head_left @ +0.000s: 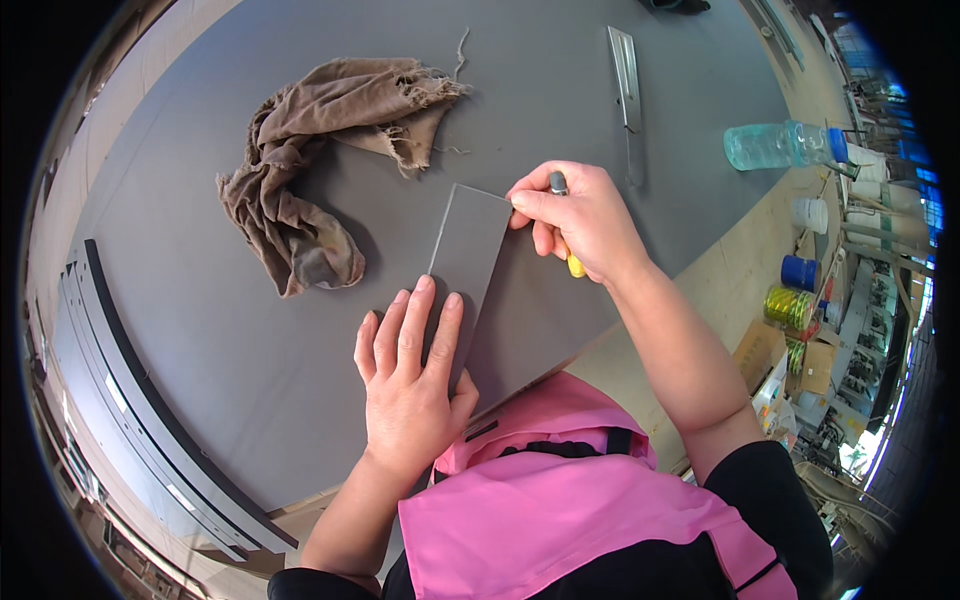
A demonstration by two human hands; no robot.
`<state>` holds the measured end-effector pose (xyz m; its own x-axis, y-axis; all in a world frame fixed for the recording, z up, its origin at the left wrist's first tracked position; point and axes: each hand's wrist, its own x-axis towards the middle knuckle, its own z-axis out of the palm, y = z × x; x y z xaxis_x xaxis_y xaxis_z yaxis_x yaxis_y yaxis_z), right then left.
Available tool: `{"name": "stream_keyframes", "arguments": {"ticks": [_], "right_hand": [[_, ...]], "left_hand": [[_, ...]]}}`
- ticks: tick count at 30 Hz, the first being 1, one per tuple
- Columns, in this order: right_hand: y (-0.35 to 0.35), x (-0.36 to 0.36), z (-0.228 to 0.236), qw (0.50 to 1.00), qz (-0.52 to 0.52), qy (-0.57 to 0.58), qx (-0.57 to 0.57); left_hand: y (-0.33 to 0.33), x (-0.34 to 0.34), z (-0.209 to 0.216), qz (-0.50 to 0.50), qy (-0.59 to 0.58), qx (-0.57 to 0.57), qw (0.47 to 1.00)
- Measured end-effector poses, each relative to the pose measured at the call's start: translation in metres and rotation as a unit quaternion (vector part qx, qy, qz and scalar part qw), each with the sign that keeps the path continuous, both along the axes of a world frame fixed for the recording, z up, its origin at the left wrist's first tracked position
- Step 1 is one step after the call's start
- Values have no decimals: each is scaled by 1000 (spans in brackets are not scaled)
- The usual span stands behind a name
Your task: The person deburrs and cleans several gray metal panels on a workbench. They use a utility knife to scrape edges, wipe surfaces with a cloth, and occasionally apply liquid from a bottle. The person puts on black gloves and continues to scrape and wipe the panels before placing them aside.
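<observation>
A narrow grey rectangular panel (468, 238) lies on the grey tabletop (560, 330), its far end angled up to the right. My left hand (408, 365) rests flat on the panel's near part, fingers spread and thumb by its right edge. At the far right corner, the fingertips of my right hand (575, 215) are closed at the panel's edge. That same hand holds a slim tool (575, 266) with a yellow end and a dark grey end; its middle is hidden by the fingers, so its exact kind is unclear.
Beyond the panel lies a crumpled brown rag (300, 150) with frayed ends. A long silver metal tool (624, 80) lies at the far right. Past the table's right edge are a clear bottle with a blue cap (780, 146) and a blue tub (799, 272). Long metal profiles (140, 390) line the left.
</observation>
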<state>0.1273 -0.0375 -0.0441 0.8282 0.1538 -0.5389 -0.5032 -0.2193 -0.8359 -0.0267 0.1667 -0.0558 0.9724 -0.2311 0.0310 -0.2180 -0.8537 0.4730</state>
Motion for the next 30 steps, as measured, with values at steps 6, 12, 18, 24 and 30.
{"name": "stream_keyframes", "arguments": {"ticks": [6,12,18,24,30], "right_hand": [[-5,-4,1,999,39,-19,-8],[-4,-4,-7,993,64,-86,-49],[-5,-4,-5,997,30,-64,-14],[-3,-7,-3,996,31,-80,-16],[5,-10,-4,990,42,-106,-87]], "left_hand": [[1,0,-1,1,2,-3,1000],[0,-1,0,-1,6,-3,1000],[0,0,0,-2,5,-4,1000],[1,0,-1,-1,5,-9,1000],[1,1,0,-2,0,-12,1000]]}}
